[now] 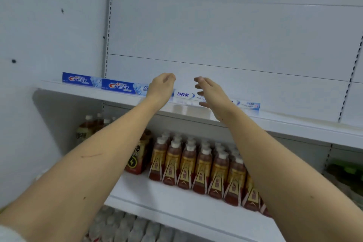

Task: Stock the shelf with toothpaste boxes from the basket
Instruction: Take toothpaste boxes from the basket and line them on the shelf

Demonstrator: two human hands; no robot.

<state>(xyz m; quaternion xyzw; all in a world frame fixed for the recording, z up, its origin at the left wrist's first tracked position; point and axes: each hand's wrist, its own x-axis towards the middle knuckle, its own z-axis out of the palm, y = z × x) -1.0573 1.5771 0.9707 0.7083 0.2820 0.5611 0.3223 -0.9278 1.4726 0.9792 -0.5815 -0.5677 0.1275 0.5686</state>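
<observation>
Hands up at the top shelf (255, 122): left hand (161, 87) curled, holding nothing, right hand (211, 92) spread loose, both over the white toothpaste box (183, 95) mid-frame; two blue Crest boxes (122, 87) sit further left.

Both bare forearms reach up and away from the near lower corners, converging toward the middle far part of the scene. The left hand (162, 86) is seen from the back, wrist bent slightly, its fingers curled forward and out of sight, so whether they grip anything cannot be told. The right hand (211, 92) sits just to the right of it, apart from it, palm turned toward the left, its fingers (200, 86) spread and loosely bent, holding nothing. A thin reddish scratch marks the left forearm near the elbow. A bit of pale sleeve shows at the near left corner.
</observation>
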